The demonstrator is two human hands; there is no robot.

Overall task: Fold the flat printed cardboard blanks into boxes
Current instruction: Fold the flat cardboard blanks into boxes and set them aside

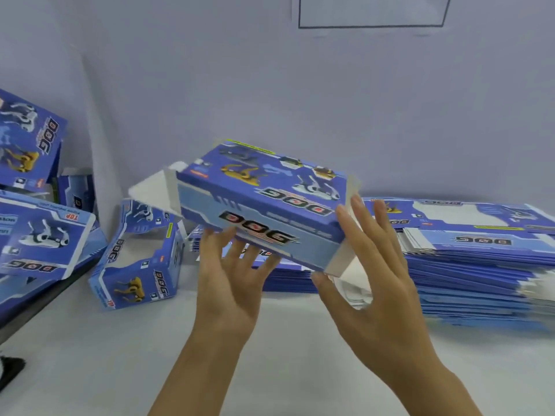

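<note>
Head view, frame centre: half-formed blue printed cardboard box (264,202), aloft over white desk (90,355). Left hand (231,280) flat beneath, fingers straight; right hand (369,271) flat against end flap. Risk: ungripped box slips or collapses.

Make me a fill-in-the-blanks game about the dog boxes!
1. The box in the air is held by ____ hands.
2. The big word printed on its side is ____.
3. The pile of flat blanks lies on the person's ____ side.
4. The finished box on the table shows a ____ dog.

Answers: two; DOG; right; yellow
</note>
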